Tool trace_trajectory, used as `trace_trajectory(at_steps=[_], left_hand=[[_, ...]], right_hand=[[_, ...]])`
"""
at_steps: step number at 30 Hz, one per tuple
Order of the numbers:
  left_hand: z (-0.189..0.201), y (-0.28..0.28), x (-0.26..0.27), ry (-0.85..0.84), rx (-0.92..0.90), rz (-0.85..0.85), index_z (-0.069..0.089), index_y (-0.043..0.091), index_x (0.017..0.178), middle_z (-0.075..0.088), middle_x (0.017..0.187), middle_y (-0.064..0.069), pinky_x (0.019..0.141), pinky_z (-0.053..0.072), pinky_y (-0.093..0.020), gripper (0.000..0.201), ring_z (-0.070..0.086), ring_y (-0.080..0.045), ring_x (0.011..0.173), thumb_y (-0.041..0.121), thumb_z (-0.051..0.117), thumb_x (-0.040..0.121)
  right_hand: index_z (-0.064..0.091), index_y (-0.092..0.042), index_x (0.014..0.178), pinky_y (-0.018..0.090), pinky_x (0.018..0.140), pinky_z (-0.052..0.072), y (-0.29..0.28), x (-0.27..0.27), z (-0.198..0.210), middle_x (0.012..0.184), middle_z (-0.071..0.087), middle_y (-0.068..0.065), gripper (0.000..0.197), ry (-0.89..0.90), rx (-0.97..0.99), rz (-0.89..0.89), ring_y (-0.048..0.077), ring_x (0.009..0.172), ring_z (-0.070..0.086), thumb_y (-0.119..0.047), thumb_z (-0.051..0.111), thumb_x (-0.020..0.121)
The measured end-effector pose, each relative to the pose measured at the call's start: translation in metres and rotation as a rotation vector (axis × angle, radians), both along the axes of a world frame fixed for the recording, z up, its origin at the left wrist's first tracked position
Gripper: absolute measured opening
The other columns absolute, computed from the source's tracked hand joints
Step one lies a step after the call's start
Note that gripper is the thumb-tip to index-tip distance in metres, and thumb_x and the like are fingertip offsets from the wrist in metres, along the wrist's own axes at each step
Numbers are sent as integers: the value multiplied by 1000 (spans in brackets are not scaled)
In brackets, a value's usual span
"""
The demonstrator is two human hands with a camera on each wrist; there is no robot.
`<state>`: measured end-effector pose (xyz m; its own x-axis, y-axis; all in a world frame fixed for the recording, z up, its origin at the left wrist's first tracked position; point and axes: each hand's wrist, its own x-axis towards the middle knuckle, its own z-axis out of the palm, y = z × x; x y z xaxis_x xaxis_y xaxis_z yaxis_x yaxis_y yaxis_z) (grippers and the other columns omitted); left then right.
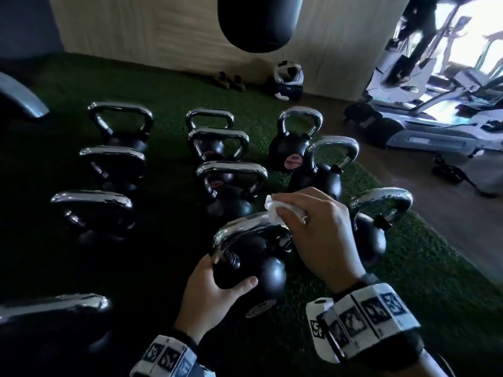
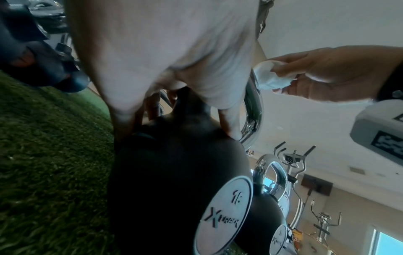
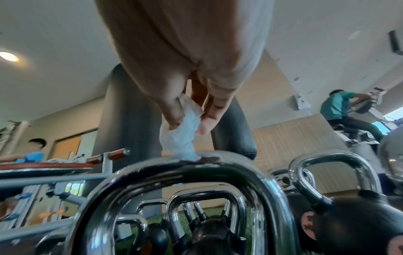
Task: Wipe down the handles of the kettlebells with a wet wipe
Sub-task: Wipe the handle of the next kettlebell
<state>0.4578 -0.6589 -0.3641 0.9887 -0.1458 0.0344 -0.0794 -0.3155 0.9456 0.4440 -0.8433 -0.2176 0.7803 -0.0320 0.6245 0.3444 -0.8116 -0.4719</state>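
Observation:
A black kettlebell (image 1: 258, 278) with a chrome handle (image 1: 245, 227) stands nearest me on the green turf. My left hand (image 1: 215, 295) grips its round body (image 2: 165, 181) low on the left side, thumb across the front. My right hand (image 1: 313, 229) pinches a crumpled white wet wipe (image 1: 275, 210) and presses its lower end onto the top of the chrome handle (image 3: 185, 165). In the right wrist view the wet wipe (image 3: 181, 138) hangs from thumb and fingers down to the bar. The left wrist view shows the wet wipe (image 2: 270, 75) against the handle (image 2: 253, 107).
Several more chrome-handled kettlebells (image 1: 119, 126) stand in rows on the turf (image 1: 168, 85), close on the left, behind and right (image 1: 378, 213). A black punching bag (image 1: 258, 20) hangs above. Exercise machines (image 1: 435, 104) stand at the right; two other people (image 3: 344, 110) are in the room.

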Motion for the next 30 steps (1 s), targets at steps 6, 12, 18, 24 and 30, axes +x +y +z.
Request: trace_trajectory(at_steps=[6, 12, 18, 24, 30], left_hand=[[0, -5, -3, 30, 3, 37, 62, 59, 100, 72, 106, 24, 82, 42, 0, 53, 62, 15, 103, 42, 97, 64], [0, -7, -6, 76, -1, 57, 59, 60, 116, 69, 111, 31, 92, 45, -10, 66, 59, 17, 107, 43, 96, 65], [-1, -8, -6, 78, 43, 65, 55, 47, 136, 67, 121, 26, 96, 44, -10, 84, 58, 17, 113, 48, 96, 63], [1, -3, -4, 72, 122, 99, 58, 50, 131, 66, 116, 33, 94, 41, -8, 82, 55, 23, 111, 56, 95, 58], [24, -3, -6, 120, 348, 106, 55, 51, 129, 62, 105, 32, 88, 47, -17, 85, 60, 6, 103, 77, 85, 55]], right_hand=[[79, -12, 94, 31, 74, 48, 0, 19, -24, 88, 73, 0, 24, -110, -198, 77, 13, 83, 57, 2, 64, 82], [79, -16, 101, 31, 80, 48, -41, 29, -38, 95, 71, -2, 23, -1, 10, -15, 26, 88, 65, -5, 62, 91], [79, -15, 106, 34, 84, 54, -45, 18, -60, 98, 71, -4, 32, -21, 149, -98, 17, 89, 66, 4, 60, 89], [81, -23, 105, 25, 81, 59, -71, 17, -76, 98, 80, -7, 16, 325, 763, -22, 5, 95, 75, -17, 69, 95], [82, -17, 103, 22, 75, 57, -72, 21, -102, 97, 80, -1, 17, 459, 871, 78, 9, 91, 74, -12, 67, 97]])
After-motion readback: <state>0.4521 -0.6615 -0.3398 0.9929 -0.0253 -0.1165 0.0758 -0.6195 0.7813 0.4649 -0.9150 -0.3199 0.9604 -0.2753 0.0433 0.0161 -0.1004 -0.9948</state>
